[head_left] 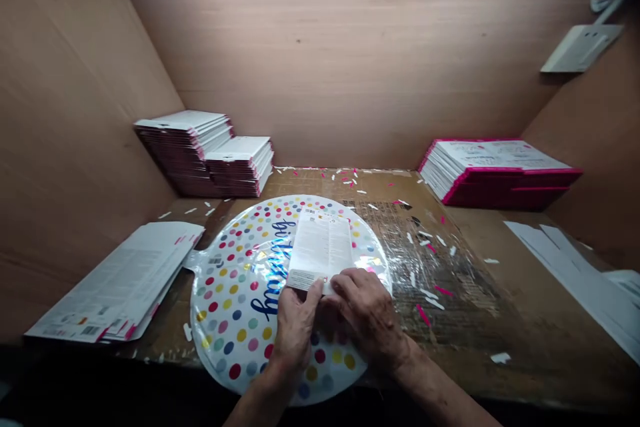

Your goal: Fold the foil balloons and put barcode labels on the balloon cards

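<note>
The grip of the left hand (294,323) is closed on the near edge of a white, rectangular, printed card packet (321,247), with the thumb lying along that edge; the fingers beneath are hidden. The grip of the right hand (367,307) is also closed, its bent fingers drawn together at the packet's near right corner.

The packet is positioned over a round, flat, shiny balloon (230,327) bearing multicoloured dots and blue lettering that includes "birthday". The balloon lies on a brown, cardboard-covered surface (450,367), its narrow neck directed left. Whether the packet touches the balloon cannot be determined.

Left of the balloon: a pile of flat white printed card sleeves (115,280). Rear left: two adjoining stacks of white cards with pink edges (240,170), of unequal height. Rear right: a stack of white cards with magenta edges (500,177). Small pink and white paper scraps (443,291) are scattered between.
</note>
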